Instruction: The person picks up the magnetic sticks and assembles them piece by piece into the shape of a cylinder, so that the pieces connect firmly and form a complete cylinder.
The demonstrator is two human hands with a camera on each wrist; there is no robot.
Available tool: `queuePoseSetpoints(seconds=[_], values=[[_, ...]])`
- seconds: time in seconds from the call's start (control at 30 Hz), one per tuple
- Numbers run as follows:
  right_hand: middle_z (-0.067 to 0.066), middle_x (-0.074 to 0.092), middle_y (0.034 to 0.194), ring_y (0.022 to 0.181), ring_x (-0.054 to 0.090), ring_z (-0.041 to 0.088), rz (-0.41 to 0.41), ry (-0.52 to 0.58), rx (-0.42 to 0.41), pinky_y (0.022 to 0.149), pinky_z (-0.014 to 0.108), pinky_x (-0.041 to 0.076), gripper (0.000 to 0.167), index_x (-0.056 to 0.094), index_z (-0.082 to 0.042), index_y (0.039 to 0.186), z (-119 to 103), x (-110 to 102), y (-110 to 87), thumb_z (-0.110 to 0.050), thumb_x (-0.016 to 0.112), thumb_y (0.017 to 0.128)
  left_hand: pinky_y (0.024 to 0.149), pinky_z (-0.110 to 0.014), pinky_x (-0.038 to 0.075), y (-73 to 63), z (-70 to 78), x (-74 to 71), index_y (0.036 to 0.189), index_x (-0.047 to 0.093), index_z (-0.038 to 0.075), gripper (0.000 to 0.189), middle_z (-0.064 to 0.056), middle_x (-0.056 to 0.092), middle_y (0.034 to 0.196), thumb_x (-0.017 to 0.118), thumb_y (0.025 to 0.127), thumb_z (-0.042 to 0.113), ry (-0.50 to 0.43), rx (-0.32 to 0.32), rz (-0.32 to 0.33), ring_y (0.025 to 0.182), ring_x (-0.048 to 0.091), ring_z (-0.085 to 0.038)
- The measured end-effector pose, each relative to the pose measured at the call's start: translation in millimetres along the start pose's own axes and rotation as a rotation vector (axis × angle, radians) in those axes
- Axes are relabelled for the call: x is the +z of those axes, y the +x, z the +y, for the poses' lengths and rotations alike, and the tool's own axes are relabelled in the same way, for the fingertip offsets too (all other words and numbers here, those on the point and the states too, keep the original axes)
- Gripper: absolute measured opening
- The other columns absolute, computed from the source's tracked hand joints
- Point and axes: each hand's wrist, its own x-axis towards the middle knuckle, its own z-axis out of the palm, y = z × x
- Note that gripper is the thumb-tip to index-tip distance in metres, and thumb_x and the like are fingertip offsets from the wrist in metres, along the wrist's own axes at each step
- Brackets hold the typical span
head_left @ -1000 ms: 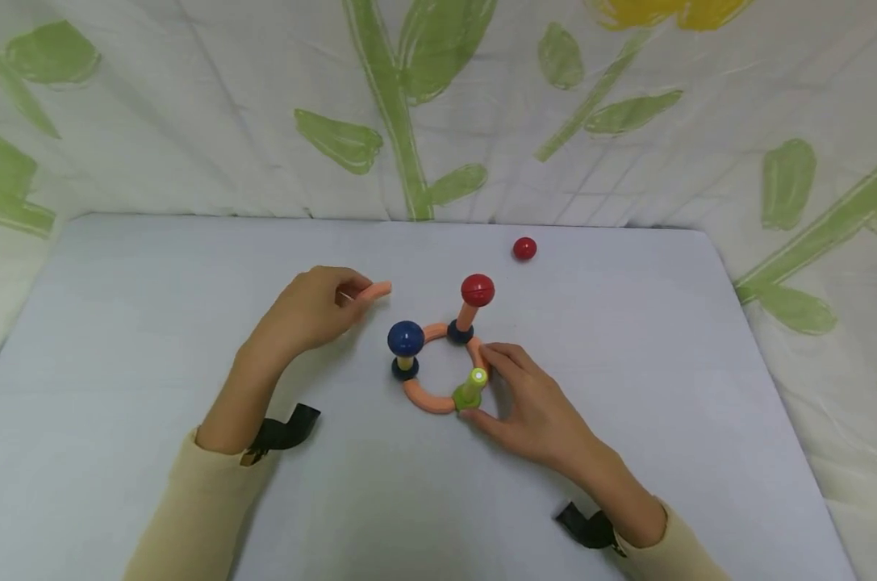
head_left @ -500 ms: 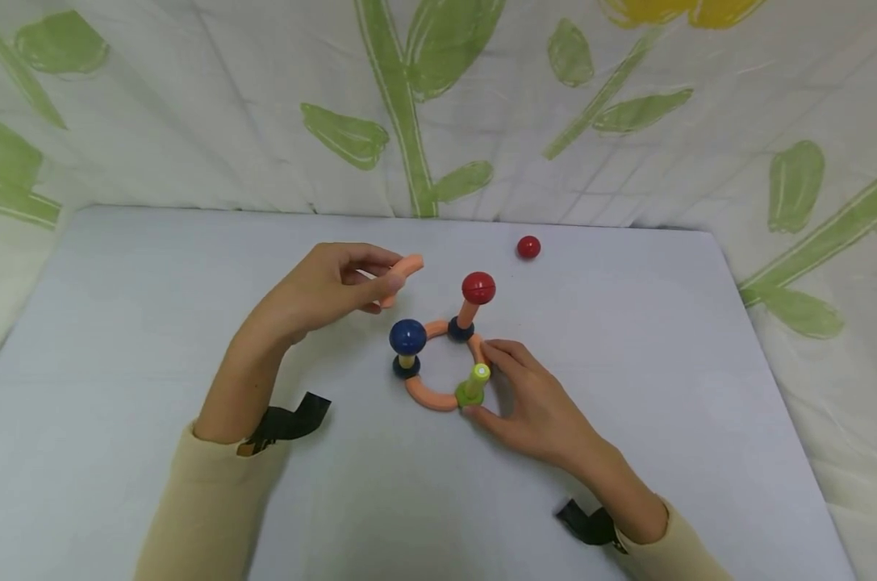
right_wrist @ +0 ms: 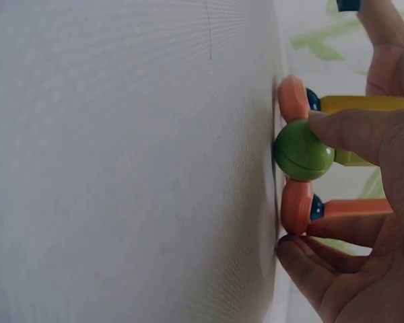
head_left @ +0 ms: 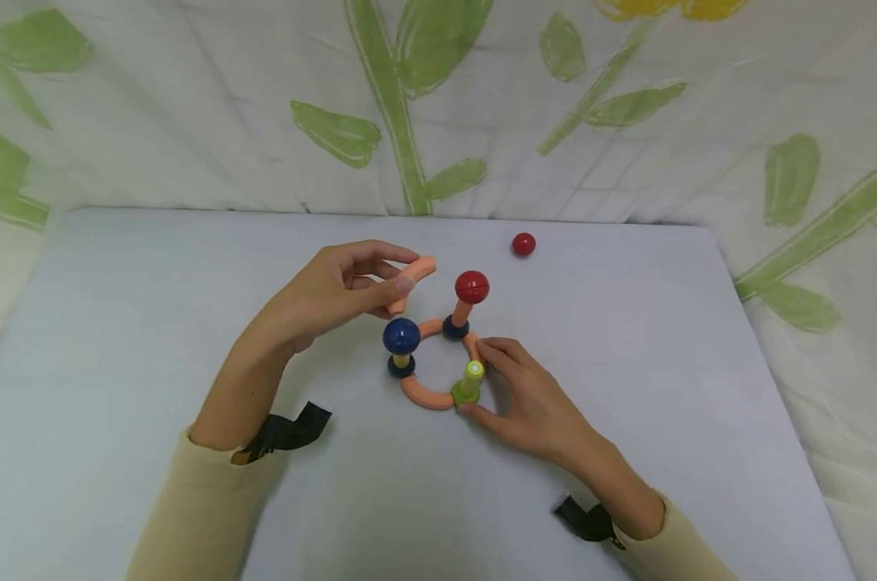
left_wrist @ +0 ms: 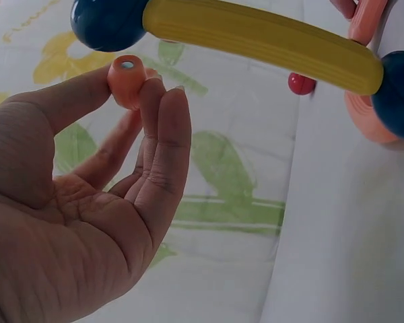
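My left hand (head_left: 344,286) pinches a short curved orange magnetic rod (head_left: 418,269) between thumb and fingers, above and behind a ring of curved orange rods (head_left: 425,394) joined by balls. In the left wrist view this held rod (left_wrist: 126,87) shows a silvery end. My right hand (head_left: 536,407) grips the ring at its right side, thumb on the green ball (right_wrist: 301,149), fingers by an orange rod (right_wrist: 296,207). From that ball a yellow-green rod (head_left: 472,378) rises with a bare tip. A yellow rod (left_wrist: 269,44) bears a blue ball (head_left: 401,336); an orange upright bears a red ball (head_left: 471,286).
A loose red ball (head_left: 524,244) lies near the back edge of the white table (head_left: 627,323). Behind it hangs a pale cloth (head_left: 235,121) with painted green leaves. Black straps (head_left: 289,432) sit at both wrists.
My left hand has moved right and toward the back, carrying the orange rod, whose angle has turned. My right hand stays at the ring, which keeps its place.
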Motion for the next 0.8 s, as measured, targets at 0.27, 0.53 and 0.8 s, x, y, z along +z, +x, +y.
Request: queuePoseSetpoints(seconds=[0.27,0.53,0.8], values=[[0.007,0.056,0.150,0.138,0.059,0.026,-0.007,-0.007,0.015,0.112,0.048,0.053,0.085,0.051,-0.007,0.156,-2.9,-0.1,1.9,-0.037,0.089,0.086,0.097,-0.046,0.060,-1.1,0.3,0.9,0.138,0.067,0.028,0.037,-0.006,0.073,0.128,0.072,0.102,0.033,0.059,-0.020,-0.041,0.102,0.076,-0.024],[0.007,0.056,0.150,0.139,0.059,0.026,-0.010,-0.003,0.018,0.113,0.049,0.053,0.084,0.051,-0.007,0.156,-4.3,-0.4,2.2,-0.036,0.089,0.086,0.090,-0.039,0.061,0.3,-1.1,2.9,0.138,0.067,0.025,0.036,-0.009,0.073,0.121,0.069,0.103,0.036,0.051,0.008,-0.084,0.101,0.073,-0.027],[0.008,0.056,0.150,0.138,0.059,0.026,-0.009,-0.007,0.018,0.112,0.048,0.053,0.085,0.051,-0.007,0.156,-4.9,0.0,2.5,-0.037,0.089,0.086,0.094,-0.039,0.058,-0.3,-0.6,4.0,0.139,0.067,0.023,0.035,-0.008,0.072,0.121,0.067,0.104,0.031,0.058,0.028,-0.100,0.094,0.074,-0.028]])
